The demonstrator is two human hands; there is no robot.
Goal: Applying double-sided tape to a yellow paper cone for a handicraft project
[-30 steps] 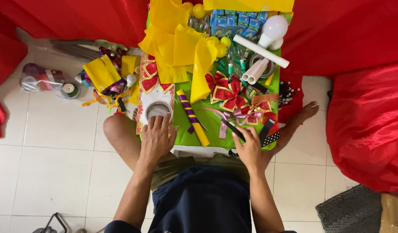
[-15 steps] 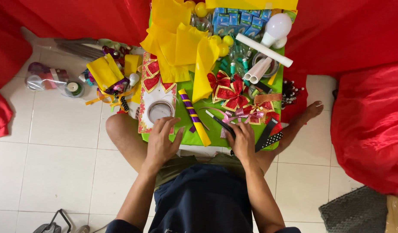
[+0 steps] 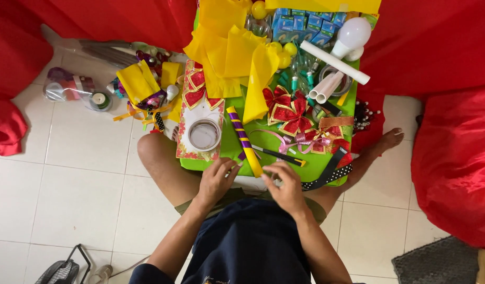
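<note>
Both hands sit low in the middle of the frame, at the near edge of the green surface (image 3: pixel 326 163). The left hand (image 3: pixel 217 179) has its fingers curled and pinched on something small and pale; I cannot tell what it is. The right hand (image 3: pixel 285 181) is curled too, fingers bent down, and it seems to pinch a thin bit near its fingertips, but that part is too small to be sure.

Between the two hands lies the striped stick (image 3: pixel 244 139), purple and yellow, slanting from the middle of the frame down to the surface edge. Its low end is just beside both hands. A black and yellow pen (image 3: pixel 279 155) lies just right of it.

To do this well, I think the hands should work slowly and keep the small bit flat and tight against the stick. They should stay low over the surface so nothing drops to the floor.

Red bows (image 3: pixel 284 108) sit up and right of the stick. A tape roll (image 3: pixel 204 134) sits on a white card (image 3: pixel 198 108) to the left.
</note>
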